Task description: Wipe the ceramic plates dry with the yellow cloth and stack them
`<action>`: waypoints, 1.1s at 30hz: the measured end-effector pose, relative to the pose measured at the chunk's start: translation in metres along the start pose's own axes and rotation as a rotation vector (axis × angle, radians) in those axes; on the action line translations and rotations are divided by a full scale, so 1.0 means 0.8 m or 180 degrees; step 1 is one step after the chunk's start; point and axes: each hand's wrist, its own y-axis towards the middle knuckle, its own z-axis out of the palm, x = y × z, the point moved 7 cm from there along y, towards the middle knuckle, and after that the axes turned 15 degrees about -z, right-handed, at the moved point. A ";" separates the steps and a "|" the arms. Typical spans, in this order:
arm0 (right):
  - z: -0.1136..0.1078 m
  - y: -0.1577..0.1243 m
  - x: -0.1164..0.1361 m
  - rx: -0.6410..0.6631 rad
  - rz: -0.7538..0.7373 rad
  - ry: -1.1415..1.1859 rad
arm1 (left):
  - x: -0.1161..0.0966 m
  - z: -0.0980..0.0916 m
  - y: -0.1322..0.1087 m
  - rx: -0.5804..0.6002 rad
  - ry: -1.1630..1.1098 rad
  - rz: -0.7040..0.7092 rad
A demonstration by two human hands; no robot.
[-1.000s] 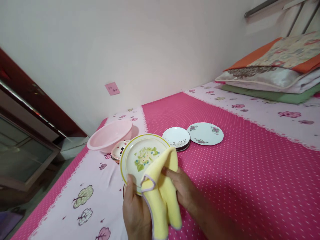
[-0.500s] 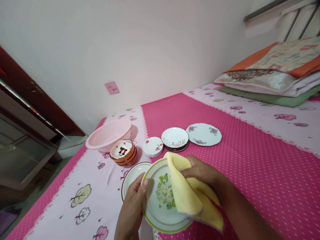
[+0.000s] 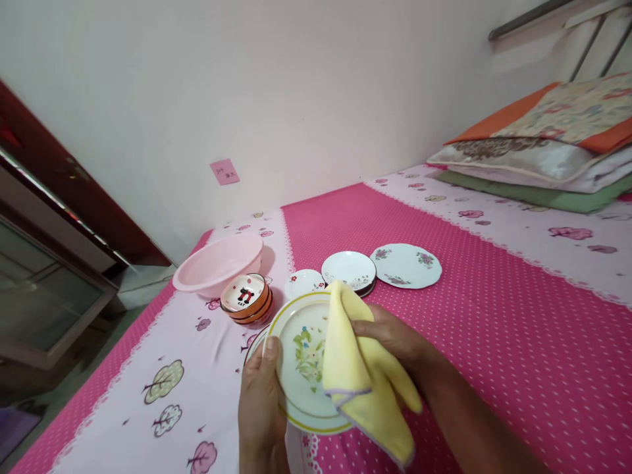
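A white plate (image 3: pixel 296 329) with a yellow rim and a green floral print is tilted up in front of me. My left hand (image 3: pixel 264 388) grips its left edge, thumb on the face. A yellow cloth (image 3: pixel 350 355) drapes over the plate's right side, and my right hand (image 3: pixel 395 339) is closed on it at the rim. Behind the held plate, a dark-rimmed plate (image 3: pixel 253 347) on the bed shows only its left edge. The cloth hides the right part of the floral plate.
Beyond the hands stand stacked orange cat bowls (image 3: pixel 247 299), small flowered plates (image 3: pixel 302 282), stacked white dishes (image 3: pixel 348 268) and an oval platter (image 3: pixel 405 265). A pink basin (image 3: pixel 217 264) sits by the wall. Folded bedding (image 3: pixel 538 158) lies at the far right.
The floral plate has risen slightly and shifted left, now covering more of the dark-rimmed plate and small plates. My right hand's cloth hangs lower across its right side.
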 end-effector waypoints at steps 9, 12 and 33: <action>0.016 0.010 -0.035 0.0147 0.0049 0.0018 | -0.016 -0.003 -0.010 -0.0698 -0.0640 0.0918; 0.000 0.009 -0.022 -0.0046 -0.0034 -0.0098 | -0.015 -0.005 -0.005 -0.0485 -0.0223 0.0565; -0.023 -0.007 0.081 -0.0978 -0.2352 -0.4732 | 0.046 0.023 -0.002 0.0466 0.0602 -0.0405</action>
